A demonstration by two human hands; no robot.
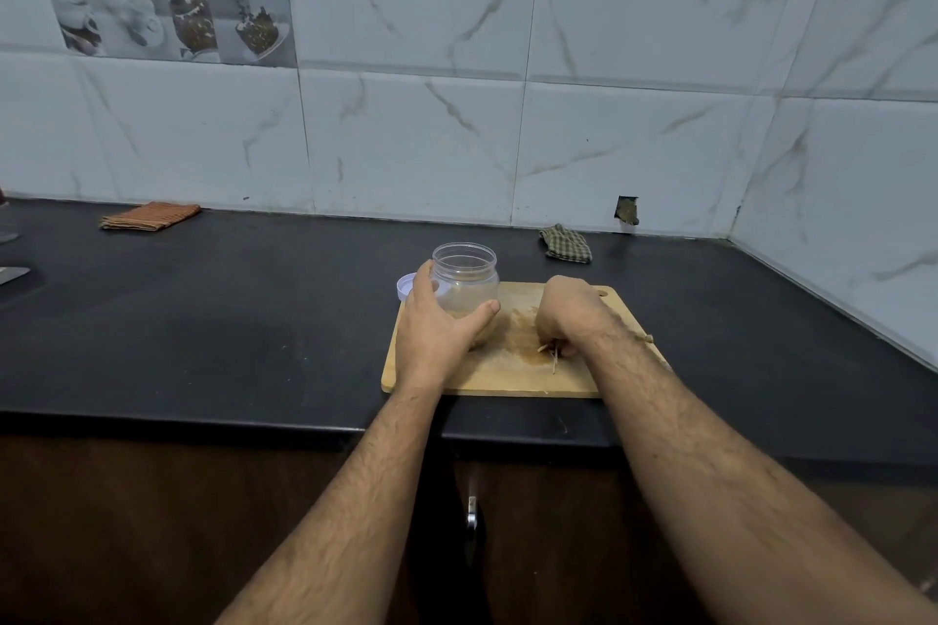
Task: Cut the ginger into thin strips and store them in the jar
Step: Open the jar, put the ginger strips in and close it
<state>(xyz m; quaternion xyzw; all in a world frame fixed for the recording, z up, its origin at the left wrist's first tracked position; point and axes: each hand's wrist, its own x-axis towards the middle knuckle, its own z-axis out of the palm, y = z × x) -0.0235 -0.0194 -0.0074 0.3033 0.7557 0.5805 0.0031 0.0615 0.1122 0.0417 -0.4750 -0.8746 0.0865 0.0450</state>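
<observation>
From the head camera we look down on a black counter [203, 320] backed by marbled white wall tiles [406, 142]. A wooden cutting board [517, 378] lies flat near the counter's front edge, its hanging hole at the far right corner.

Our left hand [431, 325] wraps around a clear plastic jar [464, 287], thumb across the near side and fingers curling round the left wall. The jar stands upright and uncapped on the board's far left corner. Through its wall we see some pale brownish matter low inside, though we cannot tell what it is. Its white lid [406, 288] lies on the counter just behind the hand, partly hidden by it, beside the board's left far corner.

Our right hand [571, 317] rests knuckles-up on the middle of the board, fingers curled down and bunched on a few thin ginger strips [550, 350]; pale ends stick out below the hand toward us. The board around them is stained brownish.

Farther back, a folded orange striped cloth [149, 216] lies near the wall on the left, and a crumpled green checked cloth [566, 244] sits behind the board, well apart from it. A small broken hole [627, 210] shows in the tile above that cloth. Below the counter edge, a dark cabinet front carries a metal handle [472, 513].
</observation>
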